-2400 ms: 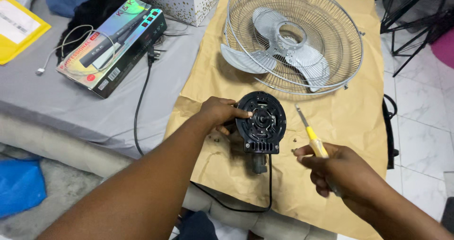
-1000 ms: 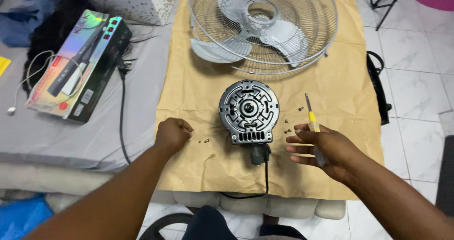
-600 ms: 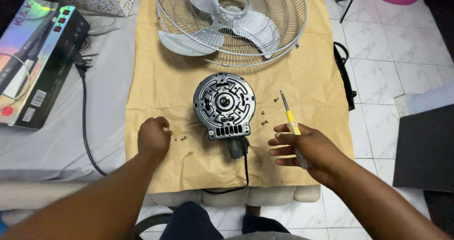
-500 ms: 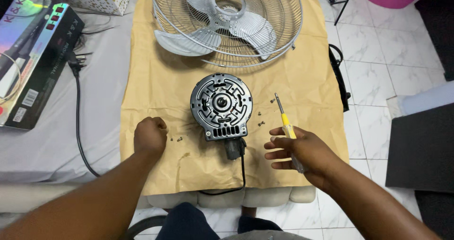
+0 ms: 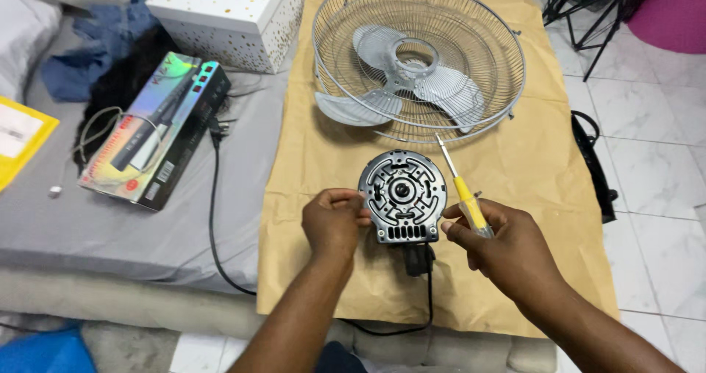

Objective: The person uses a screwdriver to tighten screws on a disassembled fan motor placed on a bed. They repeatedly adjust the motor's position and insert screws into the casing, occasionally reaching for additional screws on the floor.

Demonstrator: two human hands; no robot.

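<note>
Your left hand pinches something too small to make out beside the fan motor at frame centre; earlier it rested on the paper. Your right hand grips the yellow screwdriver, now touching the motor. Beyond lies the fan cage.

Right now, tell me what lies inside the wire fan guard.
Inside the wire fan guard lies a grey three-blade fan blade, on brown paper. What is under its hub is covered.
</note>
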